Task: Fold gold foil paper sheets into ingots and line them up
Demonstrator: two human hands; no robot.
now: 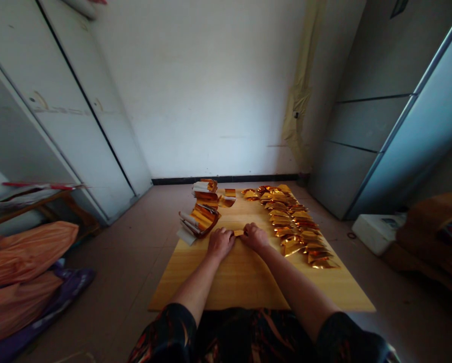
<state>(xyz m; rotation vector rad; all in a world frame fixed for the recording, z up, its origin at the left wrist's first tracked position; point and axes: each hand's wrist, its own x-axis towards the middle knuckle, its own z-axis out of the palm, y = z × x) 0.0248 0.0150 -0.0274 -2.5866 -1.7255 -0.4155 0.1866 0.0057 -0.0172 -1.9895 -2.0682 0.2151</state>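
Dim room, brightest on the back wall, glints on gold foil, edges warped, corners soft.

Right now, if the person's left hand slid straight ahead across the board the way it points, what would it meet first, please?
Probably the bundle of gold foil paper sheets, just ahead and slightly left of the left hand on the yellow wooden board; depth is hard to judge, so it might pass beside it.

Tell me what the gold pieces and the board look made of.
Gold pieces: likely metallic foil paper, shiny and creased, glinting orange-gold. Board: seemingly wood or wood laminate, smooth, matte yellow with faint grain. Both hands press one small piece.
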